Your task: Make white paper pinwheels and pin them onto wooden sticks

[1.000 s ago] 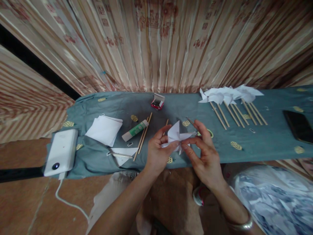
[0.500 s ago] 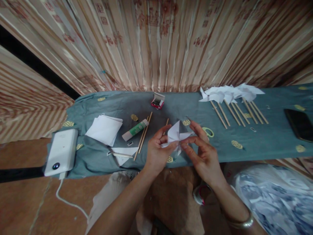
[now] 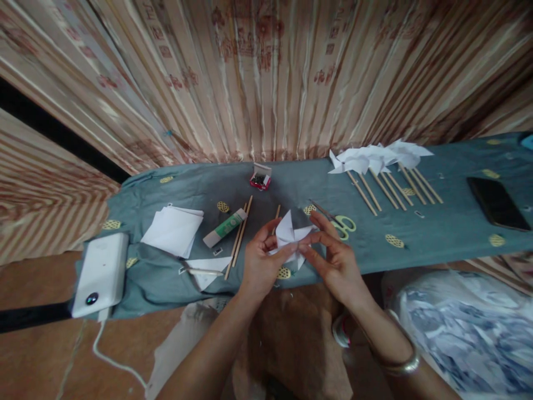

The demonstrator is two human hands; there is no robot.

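Observation:
A folded white paper pinwheel (image 3: 287,230) is held between both hands over the front edge of the cloth-covered table. My left hand (image 3: 260,261) grips its left side, thumb across the paper near the centre. With thumb and forefinger, my right hand (image 3: 335,264) pinches the pinwheel close to its middle; the other fingers are curved and apart. Anything small between those fingertips is hidden. Just behind the hands lie a wooden stick (image 3: 276,218), partly covered, and scissors with green handles (image 3: 345,226).
Left of the hands are two wooden sticks (image 3: 238,239), a glue stick (image 3: 225,228), a paper stack (image 3: 172,230) and a white power bank (image 3: 101,275). A small red box (image 3: 260,178) stands behind. Finished pinwheels (image 3: 375,158) and a black phone (image 3: 497,203) lie right.
The whole view has shifted, so the table's things appear slightly further left. More of the scissors shows beside my right hand. Both hands keep hold of the pinwheel.

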